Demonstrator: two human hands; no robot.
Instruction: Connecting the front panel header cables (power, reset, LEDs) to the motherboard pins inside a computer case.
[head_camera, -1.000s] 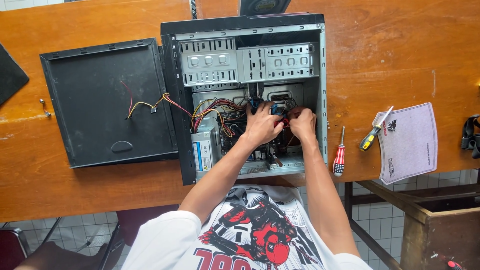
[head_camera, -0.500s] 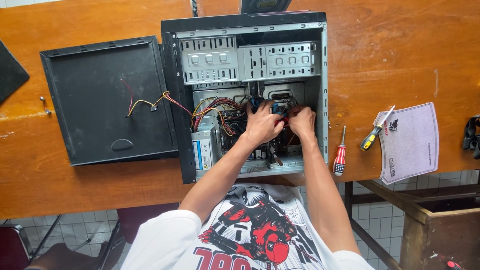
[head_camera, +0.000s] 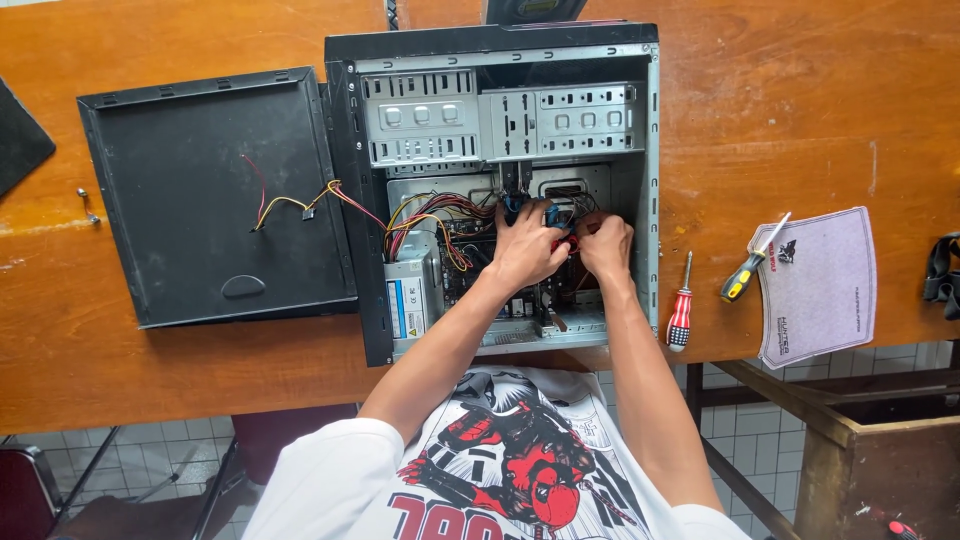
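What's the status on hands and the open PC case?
Left hand and right hand both inside open case, on wiring. Grip unclear. Screwdrivers lie idle beside.

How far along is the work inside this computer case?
Done: the side panel is off, lying on the table beside the open case. In hand: left hand and right hand work among the cables inside. Left: panel not yet refitted; two screwdrivers lie unused.

Bench (head_camera: 150, 370): orange-brown wood. Computer case (head_camera: 645, 150) near its far edge: black shell, grey metal inside, red-yellow-black wires (head_camera: 430, 215). Black side panel (head_camera: 200, 200). Red-and-white striped screwdriver (head_camera: 681, 312) and yellow-black screwdriver (head_camera: 748, 268) toward the right edge; grey mat (head_camera: 820, 285). My shirt (head_camera: 500, 470): white, red-black print.
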